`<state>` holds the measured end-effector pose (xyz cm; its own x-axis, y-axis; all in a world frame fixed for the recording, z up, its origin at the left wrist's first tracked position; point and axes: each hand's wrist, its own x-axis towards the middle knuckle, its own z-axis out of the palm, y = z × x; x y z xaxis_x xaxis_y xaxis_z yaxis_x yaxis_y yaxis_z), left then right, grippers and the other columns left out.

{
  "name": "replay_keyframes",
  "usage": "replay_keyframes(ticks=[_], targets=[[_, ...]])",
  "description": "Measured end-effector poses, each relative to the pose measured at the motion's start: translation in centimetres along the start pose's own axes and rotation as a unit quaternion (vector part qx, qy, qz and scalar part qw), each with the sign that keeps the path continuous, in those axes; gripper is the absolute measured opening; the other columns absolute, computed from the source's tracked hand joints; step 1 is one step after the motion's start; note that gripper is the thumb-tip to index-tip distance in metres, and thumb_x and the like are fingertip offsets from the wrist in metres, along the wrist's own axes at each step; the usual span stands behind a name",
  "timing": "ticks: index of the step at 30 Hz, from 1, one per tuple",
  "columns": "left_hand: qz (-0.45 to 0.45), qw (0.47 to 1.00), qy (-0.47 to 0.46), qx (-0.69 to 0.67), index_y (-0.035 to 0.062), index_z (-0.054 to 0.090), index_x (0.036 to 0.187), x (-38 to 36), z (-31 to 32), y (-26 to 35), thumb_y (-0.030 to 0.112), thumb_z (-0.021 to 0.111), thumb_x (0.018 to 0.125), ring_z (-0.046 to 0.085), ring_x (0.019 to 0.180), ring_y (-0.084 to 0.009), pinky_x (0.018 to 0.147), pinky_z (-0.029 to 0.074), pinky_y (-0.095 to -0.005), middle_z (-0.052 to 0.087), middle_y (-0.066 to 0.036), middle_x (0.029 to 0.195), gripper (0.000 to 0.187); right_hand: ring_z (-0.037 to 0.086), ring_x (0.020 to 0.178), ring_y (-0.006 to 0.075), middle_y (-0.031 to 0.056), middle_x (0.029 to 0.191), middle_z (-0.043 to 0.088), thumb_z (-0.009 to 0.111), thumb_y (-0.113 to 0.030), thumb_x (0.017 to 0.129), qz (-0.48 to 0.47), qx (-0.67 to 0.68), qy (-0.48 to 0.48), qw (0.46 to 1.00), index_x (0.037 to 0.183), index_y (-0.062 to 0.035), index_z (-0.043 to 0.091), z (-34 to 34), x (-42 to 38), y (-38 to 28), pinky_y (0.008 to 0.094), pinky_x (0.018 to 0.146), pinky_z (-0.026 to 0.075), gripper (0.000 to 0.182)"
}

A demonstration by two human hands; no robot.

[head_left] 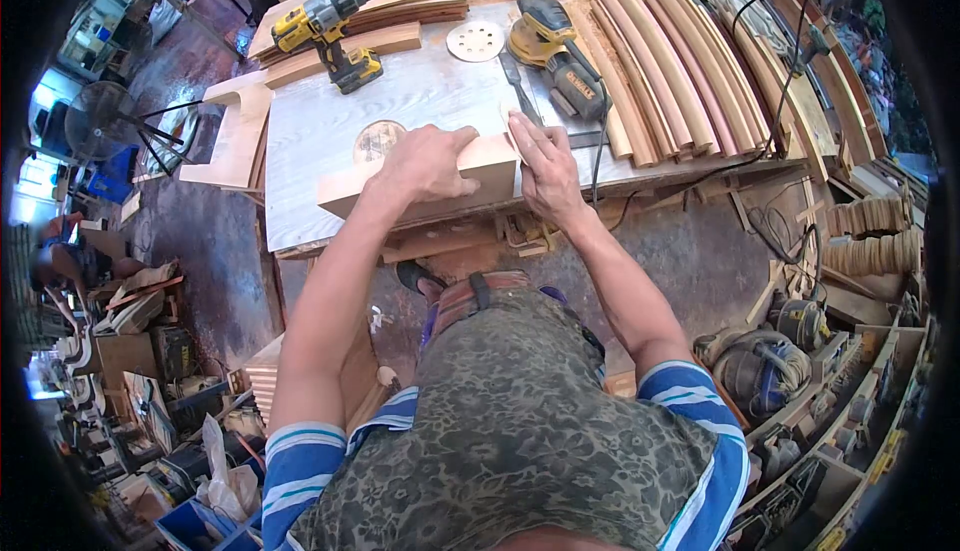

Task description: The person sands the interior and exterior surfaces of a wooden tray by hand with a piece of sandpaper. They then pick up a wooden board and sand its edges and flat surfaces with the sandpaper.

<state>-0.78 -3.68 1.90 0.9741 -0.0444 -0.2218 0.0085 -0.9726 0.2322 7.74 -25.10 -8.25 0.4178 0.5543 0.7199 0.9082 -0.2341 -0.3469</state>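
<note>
A pale wooden block [345, 189] lies along the front edge of the workbench [300, 116]. My left hand [425, 163] is wrapped over its top, with the thumb on the near face. At the block's right end is my right hand [548, 166], fingers close together and pressed near the end face. Under its fingertips shows the edge of a thin pale sheet [507, 114], perhaps sandpaper, mostly hidden. A chisel-like tool with a dark flat blade [520, 91] lies just beyond the right hand. Behind the left hand is a round brownish disc [380, 141].
A yellow cordless drill [330, 31] stands at the back left of the bench. A white perforated sanding disc [476, 41] and an orbital sander [555, 51] with a cord lie at the back. Curved wooden strips [680, 71] are stacked at right. A fan [105, 116] stands left.
</note>
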Motion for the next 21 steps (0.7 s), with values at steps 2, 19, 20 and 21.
replay_keyframes(ticks=[2, 19, 20, 21], targets=[[-0.001, 1.000, -0.001, -0.002, 0.0113, 0.064, 0.138, 0.2, 0.1, -0.2, 0.045, 0.083, 0.075, 0.072, 0.101, -0.0450, 0.092, 0.058, -0.0524, 0.077, -0.024, 0.105, 0.075, 0.060, 0.098, 0.0355, 0.0128, 0.151, 0.063, 0.062, 0.008, 0.081, -0.001, 0.023, 0.022, 0.999, 0.146, -0.0027, 0.061, 0.3, 0.2, 0.0, 0.0415, 0.089, 0.053, 0.066], [-0.005, 1.000, -0.028, 0.010, 0.0156, 0.064, 0.143, 0.5, -0.5, -0.3, 0.048, 0.083, 0.075, 0.072, 0.110, -0.0407, 0.097, 0.058, -0.0498, 0.078, -0.021, 0.113, 0.077, 0.060, 0.094, 0.0343, 0.0158, 0.150, 0.064, 0.058, 0.012, 0.085, -0.008, 0.039, 0.018, 0.999, 0.151, -0.0048, 0.059, 0.4, 0.9, 0.1, 0.0415, 0.088, 0.051, 0.068], [-0.005, 1.000, -0.021, 0.004, 0.0123, 0.066, 0.139, 0.5, -0.4, -0.4, 0.048, 0.084, 0.074, 0.072, 0.107, -0.0424, 0.096, 0.058, -0.0502, 0.077, -0.023, 0.111, 0.077, 0.059, 0.091, 0.0341, 0.0143, 0.149, 0.065, 0.062, 0.008, 0.083, -0.009, 0.041, 0.014, 0.999, 0.147, -0.0043, 0.061, -0.3, 0.0, -0.5, 0.0405, 0.086, 0.052, 0.065], [-0.005, 1.000, -0.012, -0.002, 0.0091, 0.067, 0.136, 0.5, -0.6, -0.3, 0.048, 0.084, 0.073, 0.072, 0.105, -0.0441, 0.096, 0.057, -0.0505, 0.077, -0.025, 0.109, 0.076, 0.059, 0.089, 0.0340, 0.0127, 0.148, 0.066, 0.065, 0.004, 0.081, -0.013, 0.042, 0.009, 0.999, 0.143, -0.0038, 0.063, -0.7, -0.2, -0.7, 0.0396, 0.084, 0.053, 0.063]])
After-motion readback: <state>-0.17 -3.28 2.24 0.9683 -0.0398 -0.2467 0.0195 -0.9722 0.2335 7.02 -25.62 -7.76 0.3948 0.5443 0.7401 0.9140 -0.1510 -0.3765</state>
